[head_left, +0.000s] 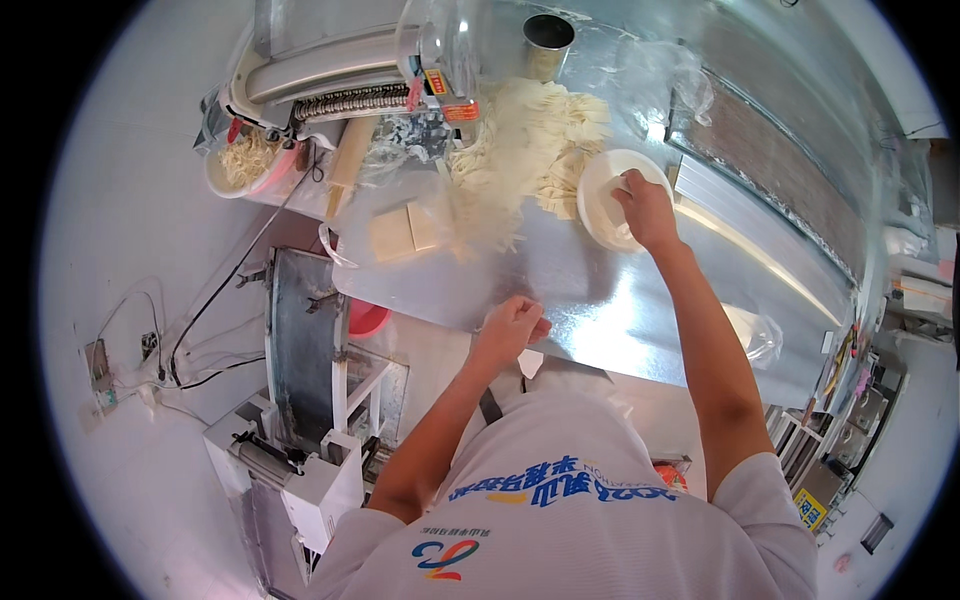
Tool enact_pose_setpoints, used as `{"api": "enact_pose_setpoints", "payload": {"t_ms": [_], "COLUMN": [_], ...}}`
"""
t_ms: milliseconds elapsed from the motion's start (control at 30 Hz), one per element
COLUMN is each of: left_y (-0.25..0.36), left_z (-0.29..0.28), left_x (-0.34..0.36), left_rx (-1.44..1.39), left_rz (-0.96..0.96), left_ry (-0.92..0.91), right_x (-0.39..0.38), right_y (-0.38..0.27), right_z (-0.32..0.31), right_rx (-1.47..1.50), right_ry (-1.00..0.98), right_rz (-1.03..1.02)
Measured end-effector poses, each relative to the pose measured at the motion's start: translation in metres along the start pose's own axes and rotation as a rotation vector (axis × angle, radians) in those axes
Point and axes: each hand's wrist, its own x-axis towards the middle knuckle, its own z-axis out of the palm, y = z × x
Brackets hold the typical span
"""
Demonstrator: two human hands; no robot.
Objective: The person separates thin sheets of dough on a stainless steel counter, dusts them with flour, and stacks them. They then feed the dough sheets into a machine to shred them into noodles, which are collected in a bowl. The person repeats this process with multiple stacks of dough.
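Observation:
My right hand (640, 200) is inside a round white bowl (600, 235) of pale powder on the steel table, with its fingers closed together; what they hold, if anything, is hidden. My left hand (518, 322) is curled closed near the table's front edge; I cannot make out whether anything is in it. Left of the bowl lies a loose pile of pale cut dough strips (555, 135), partly blurred by white haze. Nearer the left, pale flat dough squares (395, 235) sit in a clear plastic bag.
A roller machine (340, 70) stands at the back left beside a bowl of noodles (245, 160). A steel cup (548, 40) is at the back. A long trough (760, 190) runs along the right. Below left are a red tub (368, 318), another machine (300, 490) and cables.

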Motion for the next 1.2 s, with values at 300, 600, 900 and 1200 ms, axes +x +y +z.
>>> {"api": "enact_pose_setpoints", "payload": {"t_ms": [300, 600, 900, 1200], "left_y": [-0.033, -0.033, -0.017, 0.046], "left_z": [-0.028, -0.019, -0.011, 0.035], "left_x": [-0.017, -0.016, -0.010, 0.061], "left_rx": [-0.138, -0.102, 0.093, -0.323], "left_rz": [-0.022, 0.006, 0.047, 0.012], "left_ry": [0.076, 0.011, -0.022, -0.467], "right_x": [-0.015, -0.027, -0.029, -0.057], "right_y": [-0.039, -0.028, -0.028, -0.107], "right_z": [-0.053, -0.096, -0.112, -0.162], "right_rx": [0.162, 0.214, 0.253, 0.468], "right_ry": [0.046, 0.070, 0.077, 0.077], "right_rz": [0.136, 0.116, 0.208, 0.128]}}
